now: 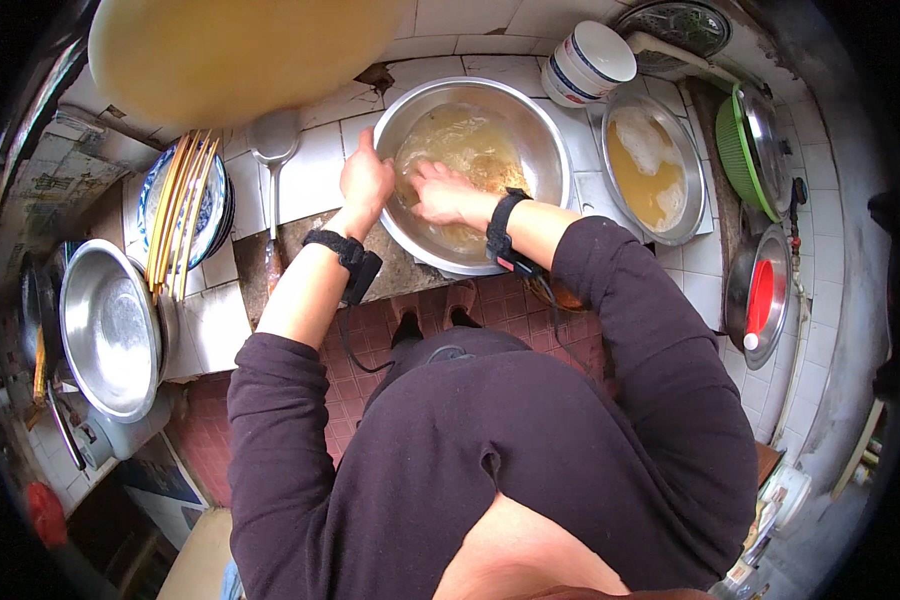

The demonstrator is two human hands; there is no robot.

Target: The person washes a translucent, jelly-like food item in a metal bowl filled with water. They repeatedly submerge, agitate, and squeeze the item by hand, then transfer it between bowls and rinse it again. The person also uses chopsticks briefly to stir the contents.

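A wide stainless steel basin (556, 161) of cloudy, rippling water (450, 127) stands on the white tiled counter before me. My left hand (367, 174) grips its left rim, with the thumb pointing up along the edge. Inside the basin, my right hand (444, 193) dips its fingers into the water near the left wall. Whether those fingers hold anything is hidden. A yellowish-brown clump (511, 178), too unclear to name, lies in the water just right of that hand. Black straps with small devices circle both wrists.
Stacked white bowls (604, 52) and a metal basin of foamy, yellowish water (637, 180) stand to the right. On the left are a metal spatula (274, 146), chopsticks (171, 214) across blue-patterned plates (216, 217), and a tilted steel basin (109, 330). A blurred yellowish round object (240, 52) looms at the top.
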